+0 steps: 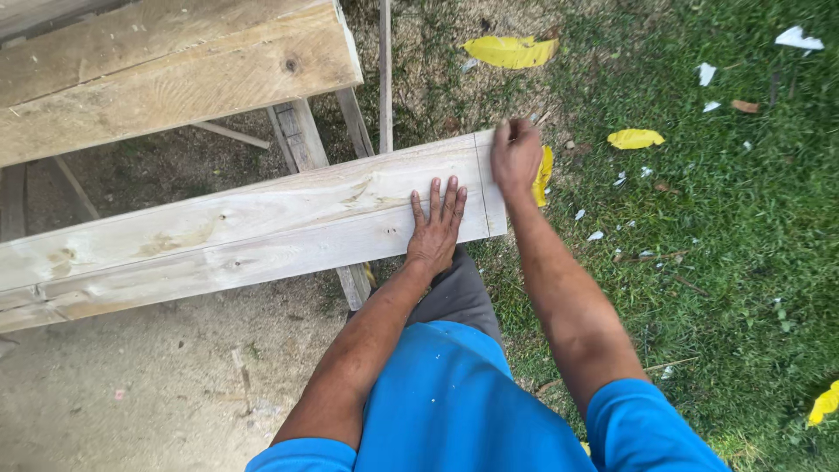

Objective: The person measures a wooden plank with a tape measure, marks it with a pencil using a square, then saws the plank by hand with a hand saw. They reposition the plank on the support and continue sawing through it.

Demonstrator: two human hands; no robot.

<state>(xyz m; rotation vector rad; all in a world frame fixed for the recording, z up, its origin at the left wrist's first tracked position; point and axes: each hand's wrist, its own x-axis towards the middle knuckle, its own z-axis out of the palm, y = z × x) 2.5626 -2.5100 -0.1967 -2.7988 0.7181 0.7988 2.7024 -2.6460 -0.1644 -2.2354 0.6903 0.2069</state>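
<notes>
Left hand (434, 225) lay flat, palm down, fingers spread and holding nothing, on the top face of a long pale wooden plank (245, 232). Fingertips pointed away from the body, towards the plank's far edge. Hand sat near the plank's right-hand end, just left of a thin dark line (483, 188) drawn across the board.

Right hand (515, 156) rested at the far corner of that same end, fingers curled. Blurred; could not tell whether it gripped anything or only pressed on the wood. It touched the plank just right of the drawn line.

Plank ran from the lower left of the view up to the right, lying across a wooden frame (301, 135) whose legs showed above and below it. Knots and darker grain streaks were visible along its face. Right end overhung the grass (743, 227).

A second, rougher board (166, 74) lay on the frame beyond the plank, parallel, well apart from both hands.

Ground under the frame was bare sandy soil with sawdust (131, 385). On the grass lay yellow leaves (509, 51) and small white scraps (797, 38); one yellow leaf (544, 175) showed just past the plank end beside the right hand.

Person wore a blue short-sleeved shirt (454, 402) and grey trousers (459, 293).
</notes>
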